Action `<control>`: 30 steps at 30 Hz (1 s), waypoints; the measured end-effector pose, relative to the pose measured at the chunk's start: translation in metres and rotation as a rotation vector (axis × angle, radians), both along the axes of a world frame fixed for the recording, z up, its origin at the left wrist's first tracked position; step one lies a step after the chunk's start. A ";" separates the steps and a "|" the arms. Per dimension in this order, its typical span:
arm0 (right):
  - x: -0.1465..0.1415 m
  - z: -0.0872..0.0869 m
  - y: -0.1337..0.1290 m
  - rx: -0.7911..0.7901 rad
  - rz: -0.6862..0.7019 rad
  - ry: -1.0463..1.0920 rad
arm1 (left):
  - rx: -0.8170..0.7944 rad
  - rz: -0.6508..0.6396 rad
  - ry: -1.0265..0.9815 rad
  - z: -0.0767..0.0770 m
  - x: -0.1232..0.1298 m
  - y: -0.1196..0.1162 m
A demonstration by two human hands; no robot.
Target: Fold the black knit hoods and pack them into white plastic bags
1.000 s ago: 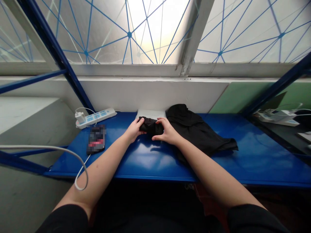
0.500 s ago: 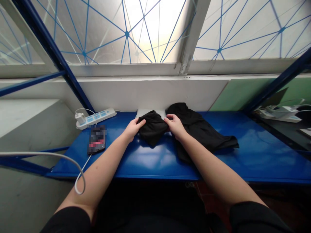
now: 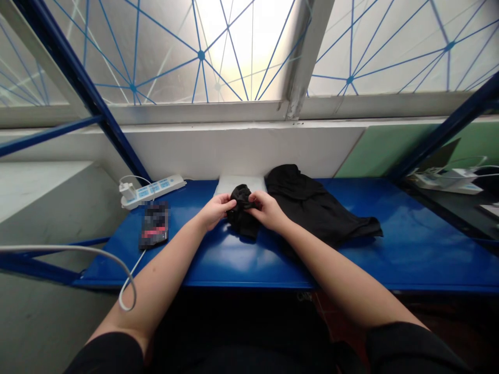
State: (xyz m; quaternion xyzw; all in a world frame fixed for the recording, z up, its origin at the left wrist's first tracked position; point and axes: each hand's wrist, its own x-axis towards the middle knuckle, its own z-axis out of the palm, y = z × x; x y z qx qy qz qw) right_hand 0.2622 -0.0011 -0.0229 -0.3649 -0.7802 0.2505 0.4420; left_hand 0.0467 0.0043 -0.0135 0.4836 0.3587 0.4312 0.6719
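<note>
A small piece of black cloth [image 3: 244, 221], gathered into a bunch, is held between both hands above the blue table [image 3: 218, 265]. My left hand [image 3: 215, 210] pinches its left side with thumb and fingers. On the opposite side my right hand [image 3: 268, 210] grips the upper right edge, fingers curled into the folds. What kind of item the cloth is, I cannot tell. To the right lies a larger black garment [image 3: 312, 208], spread loosely, partly behind my right forearm. Beyond the hands a flat white object [image 3: 239, 183] rests against the wall.
A white power strip [image 3: 154, 191] with a plug sits at the back left. Before it lies a phone [image 3: 155, 226] on a white cable [image 3: 128, 280], which loops over my left forearm. Blue metal posts [image 3: 117, 140] slant up at both sides. More power strips [image 3: 448, 182] stand far right.
The black cloth was spread wider and is now bunched up smaller. My right hand has moved left, closer to my left hand, uncovering more of the white object.
</note>
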 end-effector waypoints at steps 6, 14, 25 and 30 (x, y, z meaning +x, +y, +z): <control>0.032 0.010 0.024 -0.108 -0.254 0.596 | 0.054 0.411 -0.113 0.000 -0.017 0.024; 0.065 0.003 0.043 -0.061 -0.659 0.077 | 0.580 0.668 0.980 -0.002 -0.026 0.016; 0.084 -0.001 0.048 -0.240 -0.519 -0.239 | 0.540 0.322 1.143 -0.004 -0.033 0.012; 0.084 0.013 0.046 -0.107 -0.197 0.332 | 0.836 0.751 0.749 0.011 -0.035 0.005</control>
